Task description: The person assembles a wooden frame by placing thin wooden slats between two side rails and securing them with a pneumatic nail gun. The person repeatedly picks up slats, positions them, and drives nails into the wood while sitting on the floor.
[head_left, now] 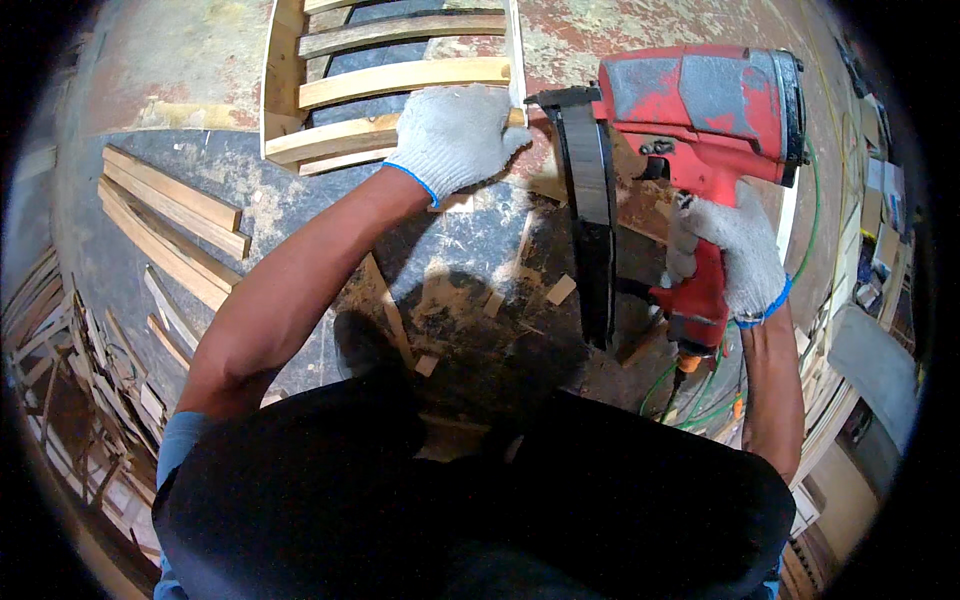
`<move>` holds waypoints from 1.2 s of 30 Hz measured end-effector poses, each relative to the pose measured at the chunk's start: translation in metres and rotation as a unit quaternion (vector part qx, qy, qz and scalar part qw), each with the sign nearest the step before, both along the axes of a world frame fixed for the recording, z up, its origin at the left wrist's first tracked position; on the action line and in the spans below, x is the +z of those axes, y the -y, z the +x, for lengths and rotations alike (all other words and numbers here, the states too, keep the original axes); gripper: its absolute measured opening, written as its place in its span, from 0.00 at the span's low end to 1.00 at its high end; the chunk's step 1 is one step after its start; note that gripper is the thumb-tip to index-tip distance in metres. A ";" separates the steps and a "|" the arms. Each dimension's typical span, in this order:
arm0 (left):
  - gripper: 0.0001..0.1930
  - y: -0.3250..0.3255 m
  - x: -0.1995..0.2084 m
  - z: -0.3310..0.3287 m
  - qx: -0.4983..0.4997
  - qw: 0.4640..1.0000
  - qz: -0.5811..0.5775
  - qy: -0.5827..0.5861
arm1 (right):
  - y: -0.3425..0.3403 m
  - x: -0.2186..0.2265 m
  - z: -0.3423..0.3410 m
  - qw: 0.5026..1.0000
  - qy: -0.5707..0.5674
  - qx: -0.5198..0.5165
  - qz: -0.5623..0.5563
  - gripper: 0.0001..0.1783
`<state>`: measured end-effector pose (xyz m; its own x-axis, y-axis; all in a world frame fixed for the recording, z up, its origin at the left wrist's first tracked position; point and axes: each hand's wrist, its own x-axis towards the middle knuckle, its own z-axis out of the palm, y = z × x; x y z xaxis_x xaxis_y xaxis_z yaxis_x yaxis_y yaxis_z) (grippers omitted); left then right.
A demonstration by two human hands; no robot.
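Offcuts [561, 290] litter floor [300, 205] near slatted frame [405, 80].

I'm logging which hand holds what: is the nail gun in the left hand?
No, the right hand grips the red nail gun, while the left hand is on the wooden frame.

Carpentry workshop: nail gun [695, 110], slatted wooden frame [390, 82], offcuts [561, 290], probably a scrap-wood heap [88, 385] at dim left

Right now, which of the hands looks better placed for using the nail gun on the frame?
Probably the right hand, which grips the nail gun with its nose beside the frame; the left hand is on the frame itself.
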<state>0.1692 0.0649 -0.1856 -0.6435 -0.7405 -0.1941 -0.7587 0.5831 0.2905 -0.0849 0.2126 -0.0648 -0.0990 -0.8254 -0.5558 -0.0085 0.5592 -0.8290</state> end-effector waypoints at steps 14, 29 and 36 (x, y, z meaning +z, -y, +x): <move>0.27 -0.003 -0.003 0.000 -0.008 1.000 -0.013 0.018 | 0.013 -0.009 0.019 0.997 -0.001 0.001 0.080 0.07; 0.27 -0.004 -0.005 -0.002 -0.007 1.000 -0.023 0.020 | -0.004 -0.022 0.013 0.999 0.009 0.014 0.052 0.10; 0.28 -0.006 -0.009 -0.003 0.002 0.998 -0.047 0.030 | -0.025 -0.023 -0.001 0.993 0.114 -0.014 0.012 0.09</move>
